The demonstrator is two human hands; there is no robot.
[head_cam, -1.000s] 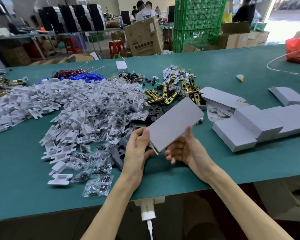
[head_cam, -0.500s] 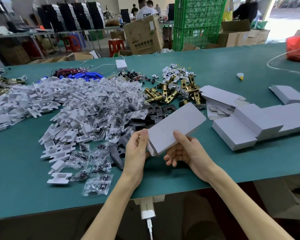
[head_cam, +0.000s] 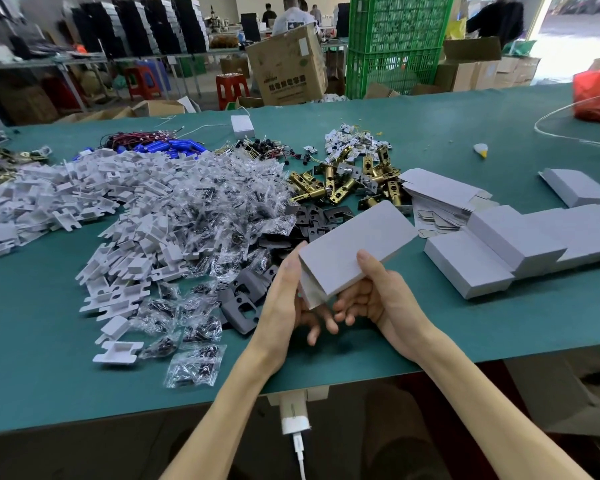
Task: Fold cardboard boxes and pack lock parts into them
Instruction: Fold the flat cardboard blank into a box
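Note:
I hold a grey cardboard box point(head_cam: 352, 247) above the green table point(head_cam: 32, 323), tilted, its near end toward me. My left hand point(head_cam: 286, 303) grips the near left end, thumb along its edge. My right hand point(head_cam: 378, 296) holds it from below, thumb on the top face. Folded grey boxes point(head_cam: 499, 251) lie in a row to the right. Flat box blanks point(head_cam: 440, 195) are stacked behind them. Brass latches point(head_cam: 347, 181), black plates point(head_cam: 312, 216), bagged screws point(head_cam: 201, 220) and white plastic inserts point(head_cam: 66, 195) are heaped on the left and centre.
A grey plastic cover point(head_cam: 243, 299) lies just left of my left hand. Blue batteries and red wires point(head_cam: 153, 143) sit at the back left, a white adapter point(head_cam: 242, 126) behind them. A red bag point(head_cam: 596, 91) lies far right. Green crates point(head_cam: 395, 39) and people stand beyond the table.
The box has come lower and closer to me and looks thicker. My right thumb moved up onto its top face, and my left fingers curled under the near end.

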